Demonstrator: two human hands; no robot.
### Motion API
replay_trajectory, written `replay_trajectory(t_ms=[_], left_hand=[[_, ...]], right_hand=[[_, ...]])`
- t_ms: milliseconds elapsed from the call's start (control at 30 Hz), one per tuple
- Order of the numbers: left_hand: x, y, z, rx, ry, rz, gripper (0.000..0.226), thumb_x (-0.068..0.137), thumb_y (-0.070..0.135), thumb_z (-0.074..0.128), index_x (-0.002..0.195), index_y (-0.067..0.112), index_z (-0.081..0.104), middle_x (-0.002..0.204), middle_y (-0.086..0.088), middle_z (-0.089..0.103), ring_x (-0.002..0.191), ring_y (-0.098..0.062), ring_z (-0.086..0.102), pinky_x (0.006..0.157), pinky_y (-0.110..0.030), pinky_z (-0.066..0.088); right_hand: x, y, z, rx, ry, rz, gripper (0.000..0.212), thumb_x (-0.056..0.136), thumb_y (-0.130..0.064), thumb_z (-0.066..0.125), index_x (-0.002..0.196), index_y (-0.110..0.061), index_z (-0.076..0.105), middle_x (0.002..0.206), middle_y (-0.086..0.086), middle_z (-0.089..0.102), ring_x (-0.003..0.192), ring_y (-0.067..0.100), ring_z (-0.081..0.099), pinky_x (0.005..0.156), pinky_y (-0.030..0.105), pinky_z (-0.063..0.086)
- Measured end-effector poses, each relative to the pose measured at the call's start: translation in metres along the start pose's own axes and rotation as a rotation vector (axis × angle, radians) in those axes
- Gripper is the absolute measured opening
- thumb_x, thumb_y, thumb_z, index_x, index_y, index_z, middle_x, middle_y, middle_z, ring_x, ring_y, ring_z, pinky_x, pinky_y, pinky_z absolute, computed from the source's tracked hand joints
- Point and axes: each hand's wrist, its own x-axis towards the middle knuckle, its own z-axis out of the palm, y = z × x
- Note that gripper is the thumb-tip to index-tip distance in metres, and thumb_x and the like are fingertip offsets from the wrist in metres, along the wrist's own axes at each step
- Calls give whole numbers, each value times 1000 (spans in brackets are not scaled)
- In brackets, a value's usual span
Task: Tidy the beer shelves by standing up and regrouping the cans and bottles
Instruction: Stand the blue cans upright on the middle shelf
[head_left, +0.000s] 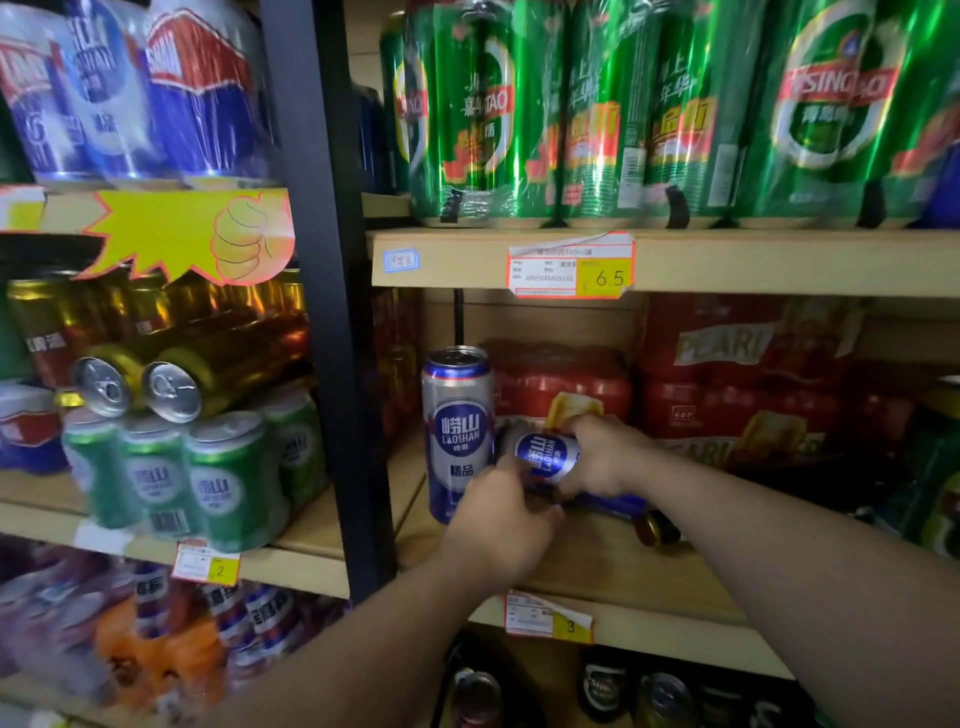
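A silver and blue Laoshan can (456, 426) stands upright at the left end of the middle wooden shelf (613, 566). Just to its right a second Laoshan can (545, 454) lies on its side. My right hand (605, 457) grips this lying can from above and behind. My left hand (501, 525) closes on its near end from below. Behind my right wrist another blue can (615, 505) lies flat, and a bottle (657, 527) lies on its side with its gold cap toward me.
Red shrink-wrapped packs (566, 384) and red cartons (737, 384) fill the back of the shelf. Green Tsingtao packs (587, 114) sit on the shelf above. A black upright post (332, 312) separates the left bay, where gold cans (171, 389) lie atop green Laoshan cans (228, 483).
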Motion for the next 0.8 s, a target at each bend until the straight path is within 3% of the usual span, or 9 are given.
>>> replay_trajectory(t_ms=[233,400,633,800], left_hand=[[-8,11,1,8,-11,-15,49,88,31,65,132,19,48,130,-1,53,118,-17,51,91,-23,41],[-17,23,-4,-30,2,-65,51,91,35,61,135,18,45,130,-1,52,119,-19,50,94,-28,45],[-41,46,-11,-340,170,-62,39,94,49,50,123,23,53,102,13,57,92,-3,52,77,-22,42],[-58,61,-24,-440,349,2,39,88,46,60,114,17,56,101,8,63,95,-9,58,78,-22,39]], right_hand=[[-15,6,-6,118,148,13,86,59,-40,87,135,-27,50,126,7,59,112,28,59,93,35,50],[-38,20,-21,306,284,-31,86,54,-32,91,130,-28,51,118,2,64,103,23,63,90,34,51],[-92,23,-37,500,348,-258,74,57,-19,91,120,-26,52,106,-11,61,90,3,62,79,19,51],[-115,8,-24,676,412,-316,69,47,-35,91,104,-42,52,104,-10,68,94,9,66,87,36,55]])
